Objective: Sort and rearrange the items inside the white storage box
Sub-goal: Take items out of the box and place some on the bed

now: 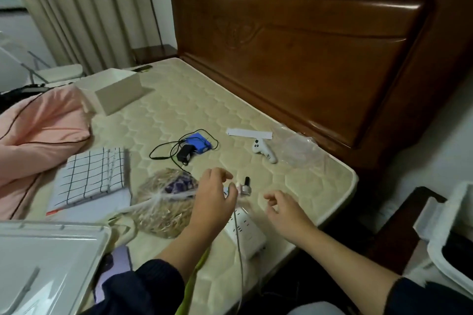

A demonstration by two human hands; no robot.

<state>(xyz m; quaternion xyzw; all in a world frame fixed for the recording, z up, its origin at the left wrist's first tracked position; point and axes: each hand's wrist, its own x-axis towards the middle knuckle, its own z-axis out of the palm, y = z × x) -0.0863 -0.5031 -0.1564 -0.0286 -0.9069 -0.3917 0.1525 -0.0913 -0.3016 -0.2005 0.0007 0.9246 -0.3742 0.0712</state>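
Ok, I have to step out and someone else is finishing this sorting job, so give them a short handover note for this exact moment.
Left hand: fingers curled over the small bottles, at or on the pale one; grip unclear.
Right hand: loosely curled, holding nothing, beside the black-capped nail polish bottle.
Spread on the mattress: white power strip, black adapter on a blue pack, white controller, raffia bundle, checked notebook.
White box sits far left; its inside is hidden. A white lid lies near left.
Left: these items are not yet in the box.

Two hands, one nail-polish bottle, one power strip.
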